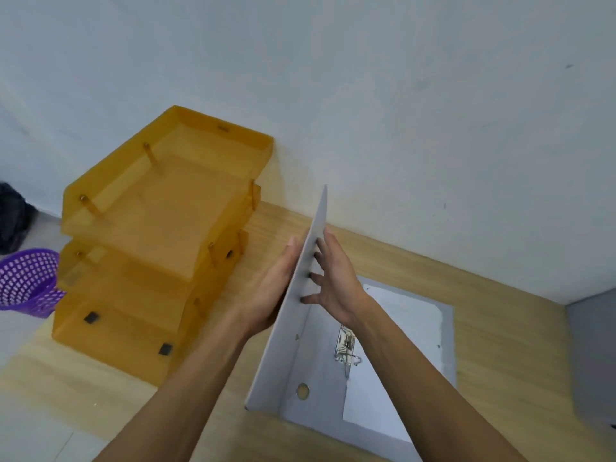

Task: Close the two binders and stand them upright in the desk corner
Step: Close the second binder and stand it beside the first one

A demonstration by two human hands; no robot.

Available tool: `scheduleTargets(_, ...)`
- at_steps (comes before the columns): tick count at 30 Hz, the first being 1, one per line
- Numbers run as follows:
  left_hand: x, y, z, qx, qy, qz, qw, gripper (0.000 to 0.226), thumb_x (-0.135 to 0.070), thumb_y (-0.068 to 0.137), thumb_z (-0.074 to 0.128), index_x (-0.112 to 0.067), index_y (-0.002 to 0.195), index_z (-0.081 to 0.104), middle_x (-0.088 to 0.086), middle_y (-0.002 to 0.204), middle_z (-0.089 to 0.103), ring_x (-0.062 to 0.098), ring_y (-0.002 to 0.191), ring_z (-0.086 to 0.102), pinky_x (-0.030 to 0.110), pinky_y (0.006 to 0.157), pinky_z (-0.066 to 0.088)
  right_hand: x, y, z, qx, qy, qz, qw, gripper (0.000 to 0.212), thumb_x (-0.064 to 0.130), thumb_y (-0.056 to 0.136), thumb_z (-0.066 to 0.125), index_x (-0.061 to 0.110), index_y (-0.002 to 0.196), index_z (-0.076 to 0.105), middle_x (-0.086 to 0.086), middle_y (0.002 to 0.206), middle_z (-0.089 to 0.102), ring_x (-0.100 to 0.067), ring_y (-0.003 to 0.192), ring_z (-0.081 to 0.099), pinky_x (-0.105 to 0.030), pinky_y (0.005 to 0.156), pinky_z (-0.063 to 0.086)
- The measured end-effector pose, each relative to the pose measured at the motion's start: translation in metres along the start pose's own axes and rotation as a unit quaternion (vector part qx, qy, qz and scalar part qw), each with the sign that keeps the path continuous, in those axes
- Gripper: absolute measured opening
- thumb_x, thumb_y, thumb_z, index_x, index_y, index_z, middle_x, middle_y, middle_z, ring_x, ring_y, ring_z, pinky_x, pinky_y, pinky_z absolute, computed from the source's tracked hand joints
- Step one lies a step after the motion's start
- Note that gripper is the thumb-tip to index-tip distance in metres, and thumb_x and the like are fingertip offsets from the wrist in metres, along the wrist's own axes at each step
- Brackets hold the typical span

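Binder point(333, 371), first closing: cover point(300, 295) raised between flat left hand point(270, 291) and right hand point(333, 281); next, fold it rightward.

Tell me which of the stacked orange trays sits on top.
The top tray is the one nearest the wall, its inside fully visible; the two trays below it show mostly front walls, the lowest resting on the desk.

Grey binder point(383, 358) half open on desk, left cover raised.
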State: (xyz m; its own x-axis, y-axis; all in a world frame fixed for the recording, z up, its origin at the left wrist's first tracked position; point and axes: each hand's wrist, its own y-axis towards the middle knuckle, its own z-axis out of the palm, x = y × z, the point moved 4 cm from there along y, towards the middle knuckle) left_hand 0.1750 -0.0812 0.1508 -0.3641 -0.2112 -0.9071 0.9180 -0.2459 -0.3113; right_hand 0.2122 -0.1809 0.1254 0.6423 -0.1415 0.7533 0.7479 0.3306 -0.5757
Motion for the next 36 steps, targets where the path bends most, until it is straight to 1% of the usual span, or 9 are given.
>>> scheduleTargets(3, 0.014, 0.011, 0.030, -0.002, 0.048, 0.023, 0.999, 0.063, -0.067, 0.100, 0.021, -0.041, 0.156, 0.033, -0.016, 0.163, 0.032, 0.007, 0.151, 0.028, 0.042, 0.124, 0.026, 0.029, -0.016, -0.012, -0.045, -0.053, -0.057, 0.996, 0.066, 0.056, 0.094, 0.055, 0.031, 0.152, 0.038, 0.015, 0.143, 0.046, -0.023, 0.137, 0.044, -0.056, 0.101, 0.048)
scheduleTargets(6, 0.038, 0.019, 0.061, -0.016, 0.106, 0.015, 0.994, 0.061, -0.058, 0.103, 0.023, -0.036, 0.160, 0.023, -0.019, 0.161, 0.027, 0.002, 0.150, 0.024, 0.035, 0.126, 0.019, 0.037, -0.024, -0.043, -0.119, -0.115, -0.068, 0.984, 0.055, 0.029, 0.090, 0.065, 0.019, 0.141, 0.048, -0.005, 0.131, 0.063, -0.031, 0.117, 0.063, -0.042, 0.078, 0.058)
scheduleTargets(12, 0.106, 0.026, 0.084, 0.003, 0.293, -0.070, 0.954, 0.078, -0.060, 0.098, 0.041, -0.035, 0.162, 0.004, -0.009, 0.171, -0.008, 0.016, 0.158, -0.010, 0.050, 0.127, 0.002, 0.024, -0.068, -0.139, -0.203, -0.053, -0.064, 0.976, 0.040, -0.012, 0.088, 0.052, -0.001, 0.126, 0.059, -0.022, 0.120, 0.070, -0.040, 0.103, 0.069, -0.044, 0.083, 0.059)
scheduleTargets(18, 0.146, 0.041, 0.073, 0.036, 0.436, -0.112, 0.892, 0.107, -0.059, 0.078, 0.067, -0.025, 0.163, 0.010, 0.001, 0.171, -0.008, 0.028, 0.158, -0.007, 0.059, 0.123, 0.013, -0.018, -0.104, -0.247, -0.360, -0.140, -0.072, 0.920, 0.049, -0.004, 0.077, 0.069, 0.005, 0.125, 0.060, -0.019, 0.120, 0.072, -0.037, 0.101, 0.072, -0.055, 0.090, 0.059)
scheduleTargets(20, 0.153, 0.045, 0.072, 0.022, 0.425, -0.123, 0.896, 0.120, -0.064, 0.060, 0.070, -0.026, 0.162, 0.016, 0.006, 0.171, 0.002, 0.032, 0.158, 0.006, 0.056, 0.122, 0.021, -0.040, -0.110, -0.276, -0.402, -0.146, -0.054, 0.902, 0.063, -0.002, 0.077, 0.073, 0.005, 0.136, 0.050, -0.015, 0.127, 0.067, -0.036, 0.107, 0.069, -0.053, 0.093, 0.057)
scheduleTargets(24, 0.165, 0.033, 0.073, 0.002, 0.397, -0.151, 0.906, 0.123, -0.027, 0.072, 0.086, -0.020, 0.163, 0.003, 0.012, 0.167, 0.016, 0.030, 0.141, 0.046, 0.039, 0.117, 0.037, -0.087, -0.116, -0.296, -0.442, -0.208, 0.004, 0.872, 0.083, 0.006, 0.075, 0.070, 0.012, 0.150, 0.035, -0.016, 0.140, 0.056, -0.036, 0.120, 0.060, -0.038, 0.096, 0.050)
scheduleTargets(29, 0.183, 0.009, 0.075, -0.041, 0.393, -0.151, 0.906, 0.127, -0.035, 0.076, 0.084, -0.009, 0.162, -0.007, 0.012, 0.167, 0.018, 0.027, 0.152, 0.028, 0.035, 0.120, 0.026, -0.115, -0.093, -0.274, -0.348, -0.454, 0.071, 0.817, 0.090, 0.013, 0.087, 0.059, 0.018, 0.162, 0.010, -0.010, 0.170, 0.000, -0.034, 0.156, 0.009, -0.049, 0.122, 0.023)
scheduleTargets(32, 0.191, -0.002, 0.067, -0.078, 0.380, -0.153, 0.909, 0.132, -0.052, 0.062, 0.085, -0.010, 0.161, 0.008, 0.012, 0.162, 0.033, 0.030, 0.147, 0.038, 0.043, 0.118, 0.034, -0.125, -0.078, -0.250, -0.237, -0.491, 0.093, 0.833, 0.085, 0.028, 0.095, 0.055, 0.024, 0.162, 0.003, -0.001, 0.170, -0.013, -0.035, 0.156, -0.008, -0.057, 0.123, 0.013)
scheduleTargets(36, 0.197, -0.012, 0.071, -0.082, 0.382, -0.158, 0.907, 0.113, -0.032, 0.073, 0.086, -0.009, 0.159, 0.017, 0.013, 0.156, 0.041, 0.031, 0.140, 0.044, 0.039, 0.112, 0.040, -0.151, -0.079, -0.249, -0.180, -0.495, 0.107, 0.844, 0.092, 0.045, 0.094, 0.058, 0.031, 0.161, -0.004, 0.000, 0.169, -0.019, -0.038, 0.155, -0.015, -0.061, 0.123, 0.010)
